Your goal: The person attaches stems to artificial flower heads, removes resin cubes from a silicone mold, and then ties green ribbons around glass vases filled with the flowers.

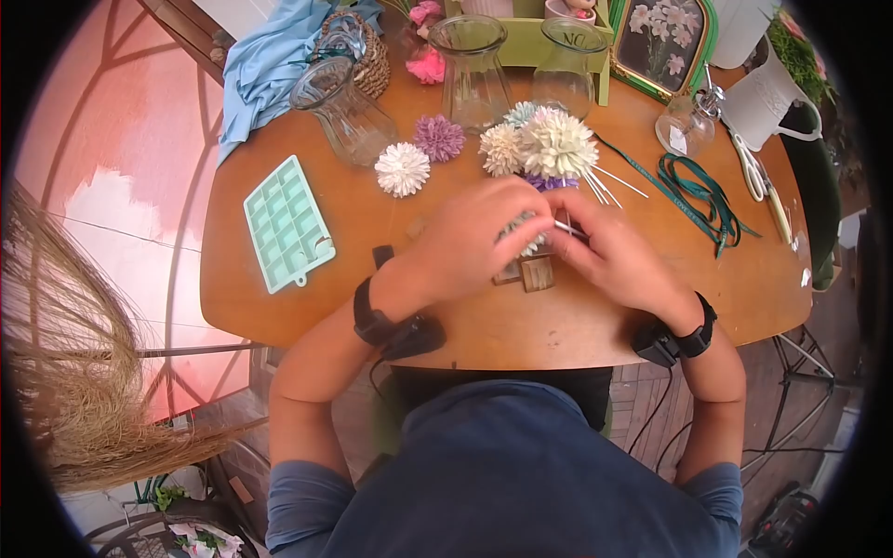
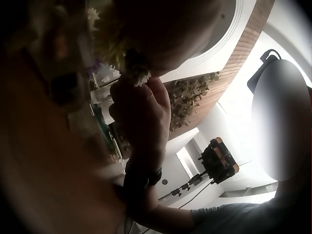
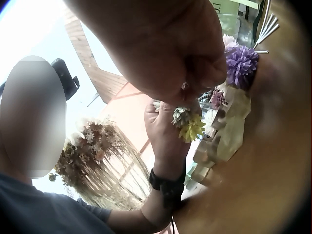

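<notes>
Both hands meet over the front middle of the table. My left hand (image 1: 479,232) holds a small artificial flower (image 3: 191,127) with pale and yellow petals, mostly hidden by the fingers in the head view. Close against it, my right hand (image 1: 609,249) pinches a thin white stick (image 1: 569,229) between thumb and fingers. Its end points toward the flower; where the two meet is covered by the fingers. Just below the hands lies a small brown wooden block (image 1: 537,274). Beyond them sit a big cream pompom flower (image 1: 560,144), a peach one (image 1: 501,149) and a purple one (image 3: 242,66).
White sticks (image 1: 609,186) lie beside the cream flower. A mint compartment tray (image 1: 288,223) is at left, near a white flower (image 1: 402,169) and a mauve flower (image 1: 439,138). Glass vases (image 1: 472,74) stand behind. Green ribbon (image 1: 698,200) and scissors (image 1: 750,166) lie at right.
</notes>
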{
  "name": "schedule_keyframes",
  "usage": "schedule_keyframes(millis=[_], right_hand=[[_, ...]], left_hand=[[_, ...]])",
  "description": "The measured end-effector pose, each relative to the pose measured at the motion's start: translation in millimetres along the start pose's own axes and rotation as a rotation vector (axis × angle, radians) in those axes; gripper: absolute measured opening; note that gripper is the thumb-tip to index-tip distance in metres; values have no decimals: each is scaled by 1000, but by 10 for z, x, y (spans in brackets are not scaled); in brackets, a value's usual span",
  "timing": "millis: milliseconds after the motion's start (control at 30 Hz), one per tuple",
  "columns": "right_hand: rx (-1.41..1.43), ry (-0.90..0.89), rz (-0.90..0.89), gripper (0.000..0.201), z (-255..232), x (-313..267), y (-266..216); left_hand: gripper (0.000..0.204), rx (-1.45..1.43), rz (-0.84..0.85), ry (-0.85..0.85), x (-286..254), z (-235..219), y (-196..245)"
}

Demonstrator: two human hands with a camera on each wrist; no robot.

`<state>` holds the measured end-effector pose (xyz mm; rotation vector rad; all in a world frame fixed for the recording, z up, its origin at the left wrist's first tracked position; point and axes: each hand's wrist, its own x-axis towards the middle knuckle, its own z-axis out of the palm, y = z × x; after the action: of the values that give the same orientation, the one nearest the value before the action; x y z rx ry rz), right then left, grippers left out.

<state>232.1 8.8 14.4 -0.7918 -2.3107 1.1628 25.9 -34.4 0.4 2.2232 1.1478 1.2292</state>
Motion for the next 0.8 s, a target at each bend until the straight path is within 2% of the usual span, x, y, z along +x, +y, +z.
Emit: schedule_keyframes(millis=[167, 233, 367, 433, 567, 667, 800], right_hand=[[139, 6, 74, 20, -97, 20, -48], [305, 17, 139, 20, -113, 16, -49], [376, 92, 106, 18, -83, 8, -21], [395, 143, 75, 16, -56, 0, 0], [406, 132, 99, 14, -82, -6, 13], [389, 167, 92, 13, -98, -13, 28], [447, 261, 16, 11, -117, -34, 40]], left_hand=[[11, -45, -104, 115, 65, -158, -24], [15, -81, -136, 79, 65, -167, -19], [19, -142, -199, 51, 54, -130, -14], [19, -140, -176, 15, 39, -106, 11], [24, -199, -125, -44, 18, -65, -24], [28, -495, -238, 45, 17, 7, -72], [34, -840, -555, 171, 90, -105, -119]])
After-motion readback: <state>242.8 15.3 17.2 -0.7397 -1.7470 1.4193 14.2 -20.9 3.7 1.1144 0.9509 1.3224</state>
